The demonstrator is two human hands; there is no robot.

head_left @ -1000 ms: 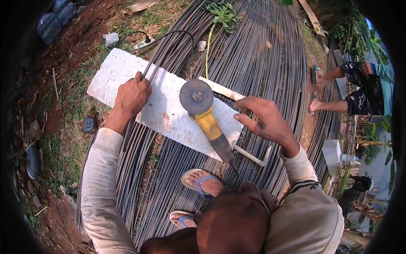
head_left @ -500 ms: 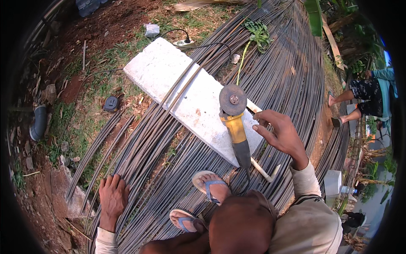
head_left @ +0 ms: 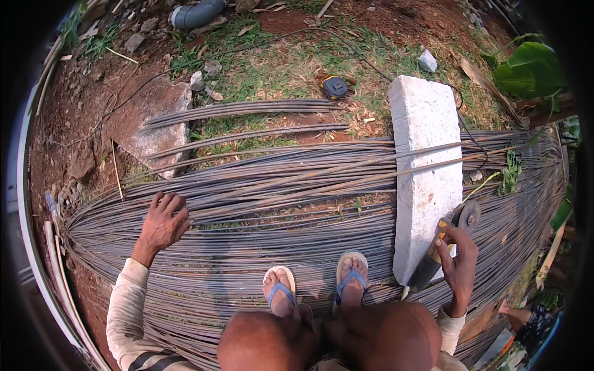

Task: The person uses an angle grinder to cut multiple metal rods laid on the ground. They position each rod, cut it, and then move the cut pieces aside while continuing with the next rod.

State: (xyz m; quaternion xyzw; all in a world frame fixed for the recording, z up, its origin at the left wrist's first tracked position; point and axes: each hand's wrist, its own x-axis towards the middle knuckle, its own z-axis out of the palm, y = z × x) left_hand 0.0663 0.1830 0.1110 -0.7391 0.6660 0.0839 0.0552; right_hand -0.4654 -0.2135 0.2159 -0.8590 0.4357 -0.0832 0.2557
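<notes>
My left hand (head_left: 166,224) is at the left, just over a wide spread of steel reinforcing bars (head_left: 278,185). Its fingers are apart and slightly bent, with nothing between them. On the right, my right hand (head_left: 459,260) has thumb and forefinger about the yellow housing of an angle grinder (head_left: 426,269); its other fingers are mostly hidden. The grinder leans over the right edge of a long white block (head_left: 427,123), its cutting disc (head_left: 470,216) pointing away from me. A few bars cross the top of the block.
A tape measure (head_left: 335,86) lies on the grass beyond the bars. Shorter bars (head_left: 241,110) rest near a rough concrete piece (head_left: 154,123). A black cable (head_left: 365,59) runs behind the block. My sandalled feet (head_left: 351,281) stand on the bars. Another person's leg (head_left: 516,315) shows at lower right.
The view has swung left, so the bars now run across it. My left hand has come up off the bars, fingers spreading. My right hand has moved from beside the grinder onto its housing.
</notes>
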